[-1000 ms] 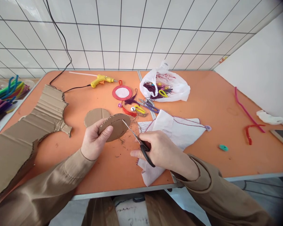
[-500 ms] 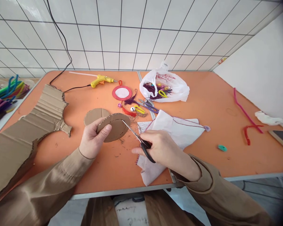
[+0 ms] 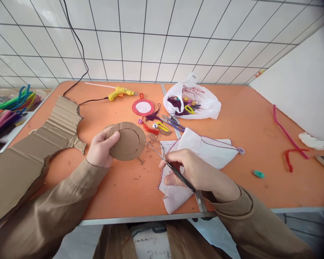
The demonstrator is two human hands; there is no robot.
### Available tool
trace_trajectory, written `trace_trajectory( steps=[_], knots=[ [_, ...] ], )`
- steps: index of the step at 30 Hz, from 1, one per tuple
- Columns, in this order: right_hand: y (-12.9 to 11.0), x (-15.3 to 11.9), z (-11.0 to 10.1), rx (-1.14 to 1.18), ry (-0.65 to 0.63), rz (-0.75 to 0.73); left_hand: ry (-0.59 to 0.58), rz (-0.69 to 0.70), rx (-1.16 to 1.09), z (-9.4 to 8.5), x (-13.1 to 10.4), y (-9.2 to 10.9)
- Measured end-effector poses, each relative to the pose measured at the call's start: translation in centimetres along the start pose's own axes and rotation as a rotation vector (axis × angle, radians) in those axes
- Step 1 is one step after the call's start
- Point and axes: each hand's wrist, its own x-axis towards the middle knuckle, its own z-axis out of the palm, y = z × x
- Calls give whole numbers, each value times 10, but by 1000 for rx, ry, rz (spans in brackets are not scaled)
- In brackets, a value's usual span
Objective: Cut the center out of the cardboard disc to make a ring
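My left hand point(image 3: 100, 148) pinches the left edge of a round cardboard disc point(image 3: 127, 144), thumb on top. An inner ring is marked on the disc, and it looks cut through along part of its upper right. My right hand point(image 3: 190, 169) is closed around the black handle of the scissors point(image 3: 178, 174). Their tips are beside the disc's right edge, and the blades look closed. Another cardboard piece lies mostly hidden behind the disc. Small brown scraps are scattered on the orange table point(image 3: 118, 196) below and right of it.
A large cardboard sheet point(image 3: 24, 169) lies left; a corded yellow glue gun point(image 3: 121, 93) is behind. Near the middle are a pink-rimmed disc point(image 3: 143, 107), tassels and purple scissors point(image 3: 175, 124). White cloth point(image 3: 199, 147) lies under my right hand, with a plastic bag point(image 3: 207, 104) beyond.
The scissors' tips have come off the disc's face to beside its right edge, and the scissors have turned edge-on. My left hand has tilted the disc to face the camera more.
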Motion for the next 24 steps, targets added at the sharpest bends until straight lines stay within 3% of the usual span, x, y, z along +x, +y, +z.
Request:
trace_trajectory(
  steps=[5, 11, 17, 24],
  knots=[
    [2, 0, 0, 282, -82, -2, -18, -91, -44, 2, -4, 6],
    [5, 5, 5, 406, -146, -24, -95, -103, -33, 6, -9, 4],
    [3, 5, 4, 390, -119, 15, -112, -100, -26, 7, -10, 7],
    [-1, 5, 8, 200, -41, 65, -181, 50, 173, 0, -8, 0]
  ],
)
